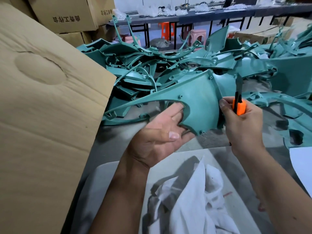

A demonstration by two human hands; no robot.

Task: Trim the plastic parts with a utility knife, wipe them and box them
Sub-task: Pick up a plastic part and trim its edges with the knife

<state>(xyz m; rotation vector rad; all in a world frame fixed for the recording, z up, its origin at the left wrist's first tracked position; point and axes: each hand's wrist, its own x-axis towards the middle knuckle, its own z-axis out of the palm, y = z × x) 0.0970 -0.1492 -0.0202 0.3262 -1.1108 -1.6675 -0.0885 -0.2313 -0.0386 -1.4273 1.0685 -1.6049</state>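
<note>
Grey counter (211, 141), teal heap far, carton flap (50, 98) left for boxing. Your left hand (162, 130) cradles the teal part (194, 105) from below, fingers through its cutout, steadying the right edge. Right hand (243, 122) grips the utility knife (238, 105) there, blade up. Cloth (199, 196) near for wiping.

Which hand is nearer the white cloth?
Left. The left hand holds the teal part just above the white cloth; the right hand, gripping the knife, is farther up and right.
</note>
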